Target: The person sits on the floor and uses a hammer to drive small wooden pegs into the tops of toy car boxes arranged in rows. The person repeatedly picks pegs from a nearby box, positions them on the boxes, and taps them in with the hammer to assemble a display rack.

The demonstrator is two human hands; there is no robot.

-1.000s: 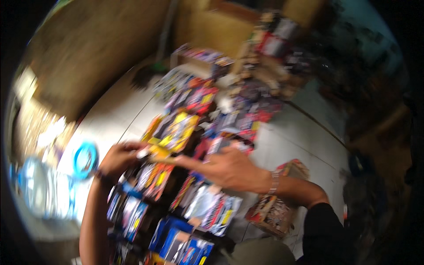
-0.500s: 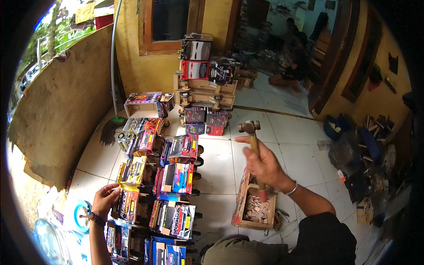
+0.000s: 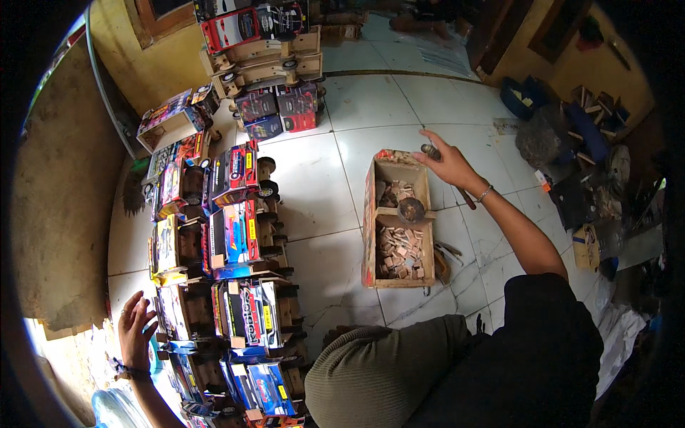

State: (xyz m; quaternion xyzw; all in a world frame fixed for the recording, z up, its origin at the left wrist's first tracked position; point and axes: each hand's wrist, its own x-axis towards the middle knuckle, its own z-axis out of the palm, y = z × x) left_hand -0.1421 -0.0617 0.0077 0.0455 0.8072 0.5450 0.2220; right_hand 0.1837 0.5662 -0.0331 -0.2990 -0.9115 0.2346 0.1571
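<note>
My right hand (image 3: pixel 454 170) is closed round a hammer (image 3: pixel 430 151), its head by my fingers and its handle passing below my palm. The hand is over the right side of a wooden box (image 3: pixel 429 250) with two compartments. Small wood chips (image 3: pixel 401 251) fill both parts, and a round dark piece (image 3: pixel 411 210) sits at the divider. My left hand (image 3: pixel 135 329), fingers apart and holding nothing, hovers just left of a row of wooden toy trucks (image 3: pixel 171 312) with printed sides. A second row of toy trucks (image 3: pixel 246 314) stands right of it.
More toy trucks (image 3: pixel 278 110) are stacked at the far wall. A broom handle (image 3: pixel 107 85) leans at the left beside a low wall (image 3: pixel 64 185). Dark bags (image 3: pixel 546 139) and wood scraps line the right side. Pliers-like tools (image 3: pixel 449 251) lie beside the box on the tiles.
The view has turned down and to the right. My left hand has come away from the yellow and red trucks. My right hand has lowered the hammer from upright to over the box.
</note>
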